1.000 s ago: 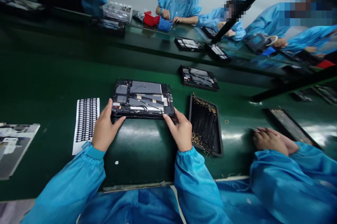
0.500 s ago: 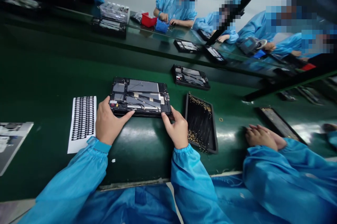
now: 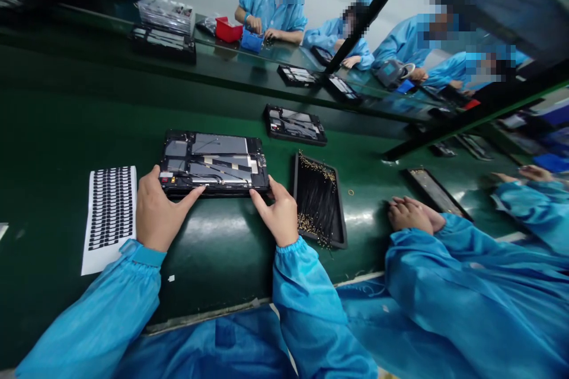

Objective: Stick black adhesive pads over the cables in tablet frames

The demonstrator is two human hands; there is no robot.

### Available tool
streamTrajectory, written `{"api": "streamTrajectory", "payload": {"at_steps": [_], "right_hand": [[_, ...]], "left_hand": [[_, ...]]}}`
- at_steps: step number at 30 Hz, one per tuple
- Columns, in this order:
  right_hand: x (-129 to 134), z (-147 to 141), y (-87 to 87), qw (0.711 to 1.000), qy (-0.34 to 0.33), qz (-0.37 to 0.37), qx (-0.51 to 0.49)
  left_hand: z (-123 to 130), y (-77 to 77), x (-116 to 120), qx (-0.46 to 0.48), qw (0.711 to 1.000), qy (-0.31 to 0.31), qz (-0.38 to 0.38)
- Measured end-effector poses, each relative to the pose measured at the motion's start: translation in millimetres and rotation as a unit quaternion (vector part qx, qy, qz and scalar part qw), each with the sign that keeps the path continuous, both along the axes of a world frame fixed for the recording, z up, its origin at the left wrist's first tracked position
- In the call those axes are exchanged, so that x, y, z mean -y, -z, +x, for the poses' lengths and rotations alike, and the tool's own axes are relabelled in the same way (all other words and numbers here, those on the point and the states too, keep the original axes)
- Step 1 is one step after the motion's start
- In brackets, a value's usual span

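An opened tablet [image 3: 222, 147] with its batteries, black cables and circuit boards exposed lies level in a black tray or frame before me. My left hand [image 3: 162, 210] grips its near left corner, thumb along the front edge. At the near right corner, my right hand [image 3: 279, 210] holds it the same way; the fingertips of both hands are hidden behind the sides. Left of my left hand lies a white sheet of black stickers [image 3: 112, 210]. Just right of my right hand, a black tray [image 3: 342, 231] holds many thin black cables [image 3: 316, 198] with gold-coloured ends.
Another opened tablet [image 3: 296, 124] lies farther back. A co-worker's folded hands [image 3: 413, 215] rest at the right, near a long dark tray [image 3: 438, 195]. A glass shelf carries more tablets [image 3: 297, 75] and a red bin [image 3: 229, 29]. A black post [image 3: 362, 26] rises at the right.
The whole view has shifted, so the bench things appear farther left. Both hands keep their hold on the tablet, which shows no clear movement on the bench.
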State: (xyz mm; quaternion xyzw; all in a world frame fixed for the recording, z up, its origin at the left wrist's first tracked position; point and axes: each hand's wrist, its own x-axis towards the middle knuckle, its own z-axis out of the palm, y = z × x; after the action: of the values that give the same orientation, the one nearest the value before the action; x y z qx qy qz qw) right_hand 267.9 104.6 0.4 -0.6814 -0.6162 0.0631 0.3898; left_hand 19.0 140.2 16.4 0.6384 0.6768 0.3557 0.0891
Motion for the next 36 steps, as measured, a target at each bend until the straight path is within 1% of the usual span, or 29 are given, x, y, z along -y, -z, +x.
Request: {"api": "streamTrajectory", "payload": {"at_steps": [3,9,14,19,24,26,28,30,32,34,35,36], "right_hand": [[-1,-2,-0.4,1.000,0.007,-0.006,0.001],[-2,-5,-1.2,0.999,0.044,-0.018,0.021],[-2,-5,-1.7,0.998,0.052,-0.029,0.024],[-1,-5,-3.1,0.998,0.049,-0.033,0.011],[-5,-12,-4.0,0.995,0.084,-0.047,0.005],[-7,-16,-3.8,0.995,0.083,-0.047,-0.001],[-8,-19,-4.8,0.996,0.077,-0.045,0.001],[-5,-21,-8.8,0.996,0.064,-0.054,0.023],[0,-20,-17.3,0.994,0.043,-0.083,0.062],[3,-14,-31.1,0.989,0.017,-0.106,0.100],[2,-7,-39.8,0.988,0.004,-0.105,0.112],[-2,2,-49.4,0.989,-0.007,-0.098,0.115]], "left_hand": [[0,0.0,0,-0.001,1.000,0.003,0.000],[1,0.0,0,0.002,1.000,-0.001,-0.006],[1,-1.9,0,0.003,1.000,-0.004,-0.013],[-1,-0.5,1,-0.001,1.000,-0.002,-0.012],[0,0.5,-3,0.000,1.000,-0.010,-0.017],[-2,-0.2,-5,0.006,1.000,-0.014,-0.024],[-6,-3.3,-4,0.010,0.999,-0.001,-0.041],[-12,-12.0,4,-0.003,0.997,0.028,-0.076],[-20,-29.2,21,-0.032,0.992,0.056,-0.110],[-24,-55.8,42,-0.051,0.988,0.096,-0.113],[-24,-71.7,52,-0.048,0.986,0.128,-0.097],[-21,-88.2,59,-0.038,0.980,0.174,-0.084]]}}
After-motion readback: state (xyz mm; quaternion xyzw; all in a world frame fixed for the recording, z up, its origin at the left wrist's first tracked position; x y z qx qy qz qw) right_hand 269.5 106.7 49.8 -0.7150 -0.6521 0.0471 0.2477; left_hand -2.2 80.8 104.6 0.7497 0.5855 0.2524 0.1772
